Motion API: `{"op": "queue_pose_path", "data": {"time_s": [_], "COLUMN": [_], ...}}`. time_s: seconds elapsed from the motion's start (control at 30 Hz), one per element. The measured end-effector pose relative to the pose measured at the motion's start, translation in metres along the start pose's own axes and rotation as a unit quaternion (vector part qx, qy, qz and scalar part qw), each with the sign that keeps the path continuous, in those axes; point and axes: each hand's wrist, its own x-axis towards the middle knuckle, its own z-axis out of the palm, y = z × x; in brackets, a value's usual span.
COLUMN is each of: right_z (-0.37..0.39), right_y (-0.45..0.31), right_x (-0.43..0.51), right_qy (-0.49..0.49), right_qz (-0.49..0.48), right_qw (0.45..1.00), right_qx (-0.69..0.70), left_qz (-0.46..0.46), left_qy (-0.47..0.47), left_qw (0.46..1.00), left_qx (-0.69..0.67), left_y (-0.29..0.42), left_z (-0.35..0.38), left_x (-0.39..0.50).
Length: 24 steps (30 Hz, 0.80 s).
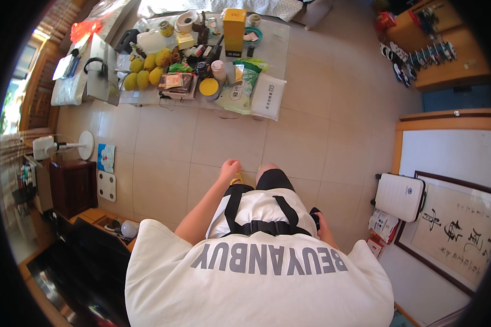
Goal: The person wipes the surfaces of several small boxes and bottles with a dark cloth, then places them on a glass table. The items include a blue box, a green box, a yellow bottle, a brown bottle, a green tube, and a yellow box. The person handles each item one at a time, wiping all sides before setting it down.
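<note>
My left hand [231,166] hangs in front of my left thigh with its fingers curled in, and nothing shows in it. Low at my right hip, my right hand [320,222] is closed around a small black object [314,212], partly hidden by my shirt and too small to name. Before me stands a low table [285,53] crowded with goods. On it lie several yellow-green mangoes [142,79], a yellow-lidded tub [209,89], a green printed bag [240,90], a white packet [268,96] and a tall yellow box [234,30]. Both hands are well apart from the table.
Left of me are a white fan [65,146], a bathroom scale [106,186] and a dark red wooden cabinet [73,186]. A white suitcase [399,197] and a framed calligraphy piece [454,229] stand on the right. Shoes [399,65] lie farther ahead, across the tiled floor [229,135].
</note>
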Motion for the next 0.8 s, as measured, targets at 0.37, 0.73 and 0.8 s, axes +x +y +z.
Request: {"op": "queue_pose_path", "data": {"time_s": [0.37,0.73,0.8], "right_z": [0.017,0.058,0.050], "right_y": [-0.083,-0.363,-0.384], "right_x": [0.117,0.264,0.283], "right_qy": [0.091,0.056,0.051], "right_qz": [0.186,0.046,0.047], "right_qw": [0.974,0.994,0.994], "right_qx": [0.093,0.085,0.083], "left_qz": [-0.117,-0.199,-0.223], "left_qy": [-0.120,0.016,0.069], "left_qw": [0.975,0.954,0.942], "left_qx": [-0.144,-0.224,-0.239], "left_y": [0.146,0.289,0.302], "left_z": [0.075,0.163,0.171], "left_x": [0.128,0.318,0.358]}}
